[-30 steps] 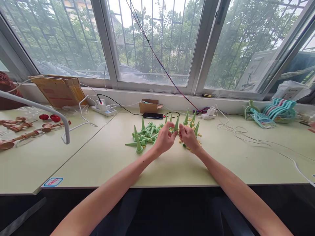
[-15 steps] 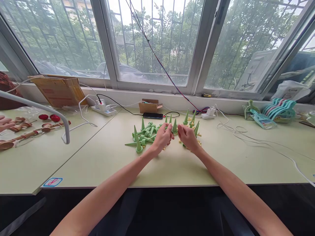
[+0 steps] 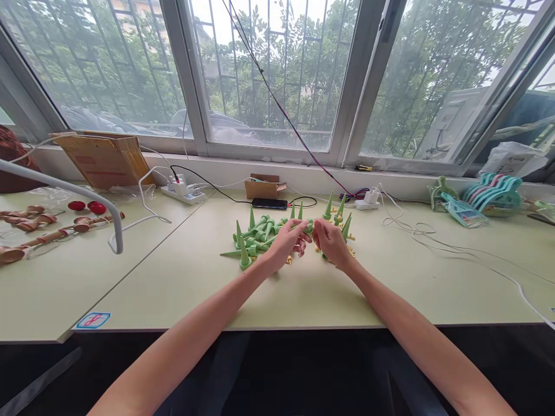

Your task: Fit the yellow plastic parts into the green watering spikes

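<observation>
Between my two hands lies a green plastic spike [image 3: 309,226], turned on its side, most of it covered by fingers. My left hand [image 3: 286,240] is closed, its thumb and fingertips pinching the spike from the left. Against the spike's other end, my right hand [image 3: 330,240] is closed in a pinch; what its fingers hold is hidden. A pile of green cone-shaped spikes [image 3: 260,231] lies beside my left hand, with one spike [image 3: 244,254] upright at its front. Behind and beside my right hand stand several spikes [image 3: 329,205] among small yellow pieces [image 3: 352,238].
Behind the pile are a black phone [image 3: 269,203] and a small open cardboard box [image 3: 263,188]. White cables [image 3: 429,231] trail over the right side. Turquoise plastic items [image 3: 489,196] stand at far right. Wooden toys [image 3: 65,232] and red balls [image 3: 96,207] lie at left.
The green spike between my hands has tipped from upright to lying sideways. My left fingers have shifted onto it. Another person's hand at the far left edge has gone out of view.
</observation>
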Demonstrator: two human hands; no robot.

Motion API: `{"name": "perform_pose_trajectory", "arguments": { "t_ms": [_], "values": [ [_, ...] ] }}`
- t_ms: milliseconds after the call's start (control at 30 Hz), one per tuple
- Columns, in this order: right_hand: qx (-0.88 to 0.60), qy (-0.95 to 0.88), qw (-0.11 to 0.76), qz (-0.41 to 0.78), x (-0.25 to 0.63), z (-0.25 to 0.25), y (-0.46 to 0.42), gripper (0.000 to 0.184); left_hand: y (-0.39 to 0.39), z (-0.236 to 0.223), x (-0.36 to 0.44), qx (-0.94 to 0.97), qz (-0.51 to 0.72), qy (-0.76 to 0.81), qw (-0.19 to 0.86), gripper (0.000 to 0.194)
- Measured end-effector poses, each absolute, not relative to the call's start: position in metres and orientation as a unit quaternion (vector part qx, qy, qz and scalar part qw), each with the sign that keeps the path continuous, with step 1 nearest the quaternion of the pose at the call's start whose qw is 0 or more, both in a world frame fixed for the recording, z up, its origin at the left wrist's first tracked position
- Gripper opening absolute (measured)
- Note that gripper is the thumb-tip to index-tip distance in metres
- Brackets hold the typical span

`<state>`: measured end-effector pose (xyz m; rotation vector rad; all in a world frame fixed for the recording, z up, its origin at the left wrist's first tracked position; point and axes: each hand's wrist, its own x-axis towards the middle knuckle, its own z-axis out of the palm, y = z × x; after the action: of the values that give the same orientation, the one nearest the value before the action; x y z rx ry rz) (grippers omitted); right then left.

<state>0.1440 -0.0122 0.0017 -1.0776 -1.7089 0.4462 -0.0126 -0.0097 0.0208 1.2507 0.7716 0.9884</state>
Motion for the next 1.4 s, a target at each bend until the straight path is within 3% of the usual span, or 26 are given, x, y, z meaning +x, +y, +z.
{"name": "perform_pose_trajectory", "arguments": {
  "t_ms": [267, 467, 600, 733, 1033, 1400],
  "values": [
    [-0.442, -0.712, 0.509, 0.195, 0.146, -0.001, -0.01, 0.044, -0.009, 0.02, -0.015, 0.574, 0.425, 0.325, 0.62, 0.045],
    [-0.443, -0.718, 0.507, 0.177, 0.146, 0.003, -0.01, 0.046, -0.013, 0.016, -0.014, 0.653, 0.438, 0.339, 0.517, 0.045],
    [-0.437, -0.711, 0.529, 0.151, 0.146, 0.002, -0.008, 0.051, -0.014, 0.012, -0.012, 0.711, 0.457, 0.336, 0.416, 0.037],
    [-0.444, -0.687, 0.531, 0.221, 0.147, -0.001, -0.006, 0.056, -0.015, 0.012, -0.011, 0.751, 0.47, 0.336, 0.32, 0.026],
    [-0.439, -0.677, 0.527, 0.266, 0.145, -0.003, -0.007, 0.065, -0.014, 0.006, -0.01, 0.781, 0.486, 0.321, 0.224, 0.006],
    [-0.437, -0.677, 0.539, 0.248, 0.139, 0.002, -0.013, 0.051, -0.018, 0.012, -0.007, 0.731, 0.528, 0.347, 0.256, 0.015]
  ]
}}
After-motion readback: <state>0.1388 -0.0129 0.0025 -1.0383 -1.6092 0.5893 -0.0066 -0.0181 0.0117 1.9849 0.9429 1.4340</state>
